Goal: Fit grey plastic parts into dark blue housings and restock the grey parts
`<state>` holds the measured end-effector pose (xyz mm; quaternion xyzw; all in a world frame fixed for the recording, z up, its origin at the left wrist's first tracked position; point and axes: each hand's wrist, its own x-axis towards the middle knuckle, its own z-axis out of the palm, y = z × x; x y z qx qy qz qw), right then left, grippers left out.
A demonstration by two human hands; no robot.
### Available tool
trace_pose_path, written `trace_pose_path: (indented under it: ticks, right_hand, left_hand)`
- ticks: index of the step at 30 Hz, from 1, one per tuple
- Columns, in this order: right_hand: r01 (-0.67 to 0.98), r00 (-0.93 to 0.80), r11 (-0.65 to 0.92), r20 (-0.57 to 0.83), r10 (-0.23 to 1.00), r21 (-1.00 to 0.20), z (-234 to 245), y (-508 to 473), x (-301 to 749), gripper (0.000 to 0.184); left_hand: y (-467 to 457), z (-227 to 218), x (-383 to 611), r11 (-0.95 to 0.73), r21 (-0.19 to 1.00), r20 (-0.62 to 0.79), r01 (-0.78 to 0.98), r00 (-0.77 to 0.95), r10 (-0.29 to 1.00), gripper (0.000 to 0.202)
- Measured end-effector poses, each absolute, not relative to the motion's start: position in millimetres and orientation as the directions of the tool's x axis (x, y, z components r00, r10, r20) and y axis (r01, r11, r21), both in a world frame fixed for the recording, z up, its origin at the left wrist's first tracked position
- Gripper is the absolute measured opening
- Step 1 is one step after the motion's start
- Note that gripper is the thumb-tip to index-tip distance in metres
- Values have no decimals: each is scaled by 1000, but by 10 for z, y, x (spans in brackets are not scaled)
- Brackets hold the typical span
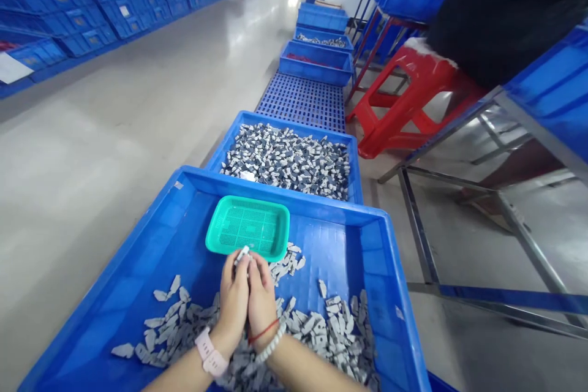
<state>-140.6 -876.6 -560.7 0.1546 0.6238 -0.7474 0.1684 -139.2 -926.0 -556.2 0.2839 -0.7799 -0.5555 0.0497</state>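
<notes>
My left hand [234,295] and my right hand [261,294] are cupped together over a large blue bin [184,196]. Between their fingers, small grey plastic parts [243,252] poke out at the top; how many are inside is hidden. Just beyond my fingertips, a green mesh basket [248,226] rests in the bin with nothing visible in it. Loose grey parts of the same look [321,334] lie heaped below and around my wrists. A few more are scattered beside the basket's near right corner.
Behind the bin stands another blue bin [356,165] full of dark and white parts [289,156]. Further back are a blue slatted pallet [303,98] and more bins. On the right are a red stool [404,92] with a seated person and a metal frame [418,233]. Stacked blue crates [110,0] line the left.
</notes>
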Motion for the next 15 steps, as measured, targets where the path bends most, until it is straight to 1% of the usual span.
trace_pose_path:
  ticks: [2,5,7,9,11,12,13,14,15]
  right_hand:
    - [406,-913,-192,-387,-129,-894,-5466,-8776,-1714,51]
    - [401,-907,-132,-372,-199,-907,-5378,-8632,-2075,57]
    - [388,-905,-61,-368,-213,-920,-5373,-8373,-2096,57]
    - [356,-915,8,-350,-200,-935,-5396,-7980,-1920,52]
    - [287,-936,163,-312,-161,-944,-5462,-7501,-1611,45]
    - [200,-954,361,-265,-139,-911,-5518,-7258,-1439,44]
    - [144,-968,559,-234,-93,-816,-5589,-7030,-1271,45]
    - [135,-977,720,-214,-19,-680,-5671,-6830,-1120,47]
    - [144,-978,817,-209,29,-558,-5760,-6669,-992,46]
  left_hand:
    - [-9357,-5460,-1696,250,911,-184,-329,-864,-469,30]
    - [-9520,-5388,-2077,359,885,-157,-297,-915,-371,32]
    - [-9655,-5340,-2122,473,838,-144,-273,-946,-291,33]
    - [-9838,-5272,-1970,584,776,-132,-237,-967,-216,37]
    - [-10078,-5218,-1686,677,701,-167,-226,-974,-152,38]
    - [-10216,-5210,-1524,719,651,-212,-243,-968,-135,38]
    - [-10358,-5219,-1365,760,590,-265,-272,-955,-136,39]
    - [-10498,-5245,-1217,798,519,-316,-307,-936,-154,43]
    - [-10626,-5286,-1086,828,450,-353,-334,-918,-178,47]
